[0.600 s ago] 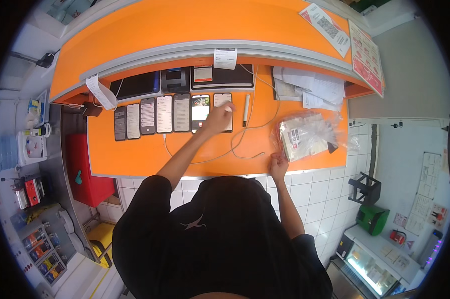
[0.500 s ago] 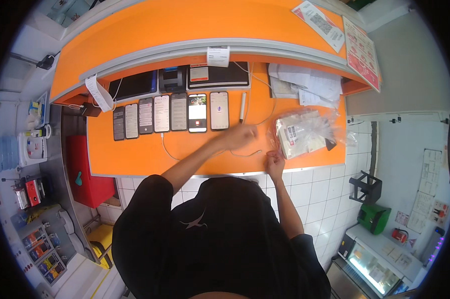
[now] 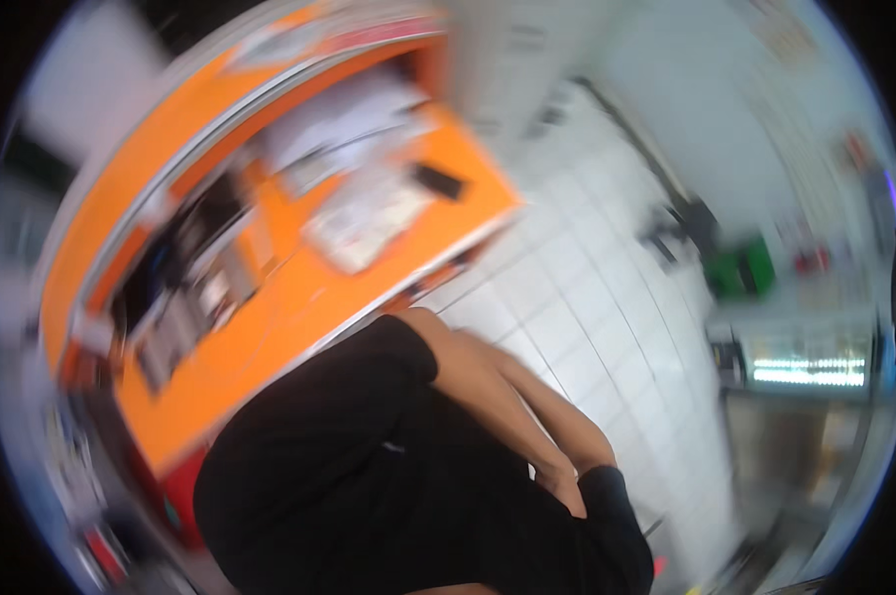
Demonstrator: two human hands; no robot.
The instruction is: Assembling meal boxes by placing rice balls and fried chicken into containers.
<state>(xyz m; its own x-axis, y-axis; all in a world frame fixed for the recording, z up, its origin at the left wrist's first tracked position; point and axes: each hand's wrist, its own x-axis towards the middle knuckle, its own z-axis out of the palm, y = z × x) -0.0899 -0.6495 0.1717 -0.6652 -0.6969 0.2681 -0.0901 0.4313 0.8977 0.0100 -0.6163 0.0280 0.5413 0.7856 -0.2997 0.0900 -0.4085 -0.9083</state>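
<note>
My two bare forearms cross in front of my black shirt, away from the orange counter [image 3: 299, 297]. The left forearm passes over the right one, and my left hand [image 3: 564, 486] rests by my right elbow and sleeve; its fingers are smeared and partly hidden. Behind the left arm, my right forearm [image 3: 557, 416] runs up toward the left elbow, where its hand is hidden. Neither hand touches the counter. On it lies a pale plastic-wrapped package [image 3: 364, 218], with a dark flat object [image 3: 438, 181] beside it.
Blurred phones [image 3: 170, 332] lie at the counter's left part, and loose papers [image 3: 344, 114] under its shelf. White floor tiles [image 3: 567, 288] spread to the right. Farther off are a dark stool [image 3: 691, 228], a green box [image 3: 740, 270] and a lit display case [image 3: 807, 362].
The view has swung to the right, so the counter now sits tilted at upper left. Both hands have left the area by the package and counter edge, and the forearms are now crossed.
</note>
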